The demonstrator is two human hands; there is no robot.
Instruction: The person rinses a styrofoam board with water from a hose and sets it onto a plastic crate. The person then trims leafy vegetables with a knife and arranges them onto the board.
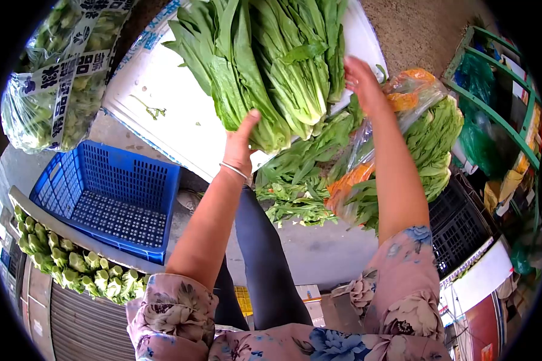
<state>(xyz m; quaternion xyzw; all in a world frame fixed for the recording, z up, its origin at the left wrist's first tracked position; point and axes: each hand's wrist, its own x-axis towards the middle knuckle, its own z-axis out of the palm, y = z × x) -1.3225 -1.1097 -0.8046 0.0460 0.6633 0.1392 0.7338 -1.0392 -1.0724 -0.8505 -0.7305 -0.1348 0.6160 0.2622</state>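
- Nearest, short of the white foam board (168, 114), are the person's pink floral sleeves (174, 319) and dark leggings (259, 259).
- The left hand (242, 141) reaches over the board's near edge, forearm slanting away, a pale bracelet (233, 170) at the wrist. It has hold of the lettuce bundle (271, 78) near its cut ends: the thumb lies on top, while the other fingers are mostly hidden, so how tightly they close I cannot tell.
- Just short of the board's near right edge, loose leafy greens (301, 162) lie heaped.
- Left of the board's near side sits a blue crate (126, 210), with a row of cut green stems (84, 268) beside it.
- On the board, the lettuce bundle lies with cut ends toward the person, leaves pointing away. Blue lettering follows the board's left edge, too slanted to read whole.
- The right hand (367, 87) is at the board's right side, wrist bent inward, fingers loosely parted beside the bundle; whether they touch it I cannot tell.
- Right of the board are a clear bag with orange patches (418, 78) and more lettuce (433, 138); farther right, green plastic bags (479, 141).
- Beyond the board's left edge, white tape (66, 90) crosses a clear bag of greens (27, 120); its dark characters repeat, 品 legible among them.
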